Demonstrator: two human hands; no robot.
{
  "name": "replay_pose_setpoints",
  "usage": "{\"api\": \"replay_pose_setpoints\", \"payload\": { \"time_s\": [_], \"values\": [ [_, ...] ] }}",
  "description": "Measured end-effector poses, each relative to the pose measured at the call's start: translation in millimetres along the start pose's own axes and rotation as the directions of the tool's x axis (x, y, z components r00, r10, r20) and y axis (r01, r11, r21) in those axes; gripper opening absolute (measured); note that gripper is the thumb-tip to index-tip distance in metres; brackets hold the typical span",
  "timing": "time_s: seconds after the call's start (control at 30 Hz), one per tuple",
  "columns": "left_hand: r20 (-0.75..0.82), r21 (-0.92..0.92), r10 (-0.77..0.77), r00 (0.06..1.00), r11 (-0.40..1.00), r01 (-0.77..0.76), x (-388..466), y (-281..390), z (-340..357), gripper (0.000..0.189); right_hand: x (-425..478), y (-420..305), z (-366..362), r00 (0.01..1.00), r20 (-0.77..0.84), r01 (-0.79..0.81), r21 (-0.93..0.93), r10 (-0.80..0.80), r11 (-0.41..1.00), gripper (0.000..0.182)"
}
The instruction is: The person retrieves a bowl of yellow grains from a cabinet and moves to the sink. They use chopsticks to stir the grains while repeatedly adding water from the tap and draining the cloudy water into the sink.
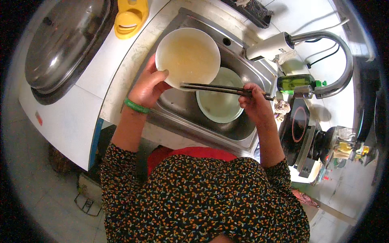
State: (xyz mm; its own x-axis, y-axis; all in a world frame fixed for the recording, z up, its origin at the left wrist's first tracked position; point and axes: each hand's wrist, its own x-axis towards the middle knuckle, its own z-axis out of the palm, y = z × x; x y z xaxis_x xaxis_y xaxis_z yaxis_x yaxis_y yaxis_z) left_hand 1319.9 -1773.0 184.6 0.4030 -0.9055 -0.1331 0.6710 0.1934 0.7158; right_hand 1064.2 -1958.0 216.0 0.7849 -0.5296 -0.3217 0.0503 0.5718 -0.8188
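My left hand [153, 82] grips the near left rim of a white bowl [188, 59], its thumb over the edge. Cloudy yellowish liquid fills much of that bowl, which is held above a stainless steel sink [176, 104]. In my right hand [255, 100] is a pair of dark chopsticks [215, 87], pointing left. Their tips reach the bowl's near rim; whether they touch the liquid I cannot tell. Lower down, a pale green basin [220, 106] stands in the sink with cloudy liquid in it. The bowl and the chopsticks hide part of this basin.
A white faucet with a curved chrome spout [340, 54] rises at the right. Beyond it are a green detergent bottle [296, 83], a crumpled cloth [281, 108] and a black cooktop [297, 124]. On the left counter sit a lidded dark pan [68, 45] and a yellow plastic slicer [129, 22].
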Motion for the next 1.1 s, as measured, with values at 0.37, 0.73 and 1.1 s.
{"api": "replay_pose_setpoints", "payload": {
  "time_s": [0.37,0.73,1.1],
  "values": [
    [0.044,0.124,-0.021,0.999,0.992,0.015,6.3,15.5,-1.7,0.065,12.9,1.4,-6.7,0.997,0.063,-0.053,0.036,0.051,0.998,0.03],
    [0.071,0.158,0.017,0.997,0.987,-0.029,9.4,13.7,-10.3,0.067,19.9,3.7,-14.9,0.992,0.106,-0.082,0.063,0.075,0.995,0.03],
    [0.113,0.165,0.047,0.992,0.984,-0.066,8.8,22.2,-4.8,0.067,19.7,3.2,-12.4,0.993,0.088,-0.086,0.083,0.078,0.993,0.03]
  ]
}}
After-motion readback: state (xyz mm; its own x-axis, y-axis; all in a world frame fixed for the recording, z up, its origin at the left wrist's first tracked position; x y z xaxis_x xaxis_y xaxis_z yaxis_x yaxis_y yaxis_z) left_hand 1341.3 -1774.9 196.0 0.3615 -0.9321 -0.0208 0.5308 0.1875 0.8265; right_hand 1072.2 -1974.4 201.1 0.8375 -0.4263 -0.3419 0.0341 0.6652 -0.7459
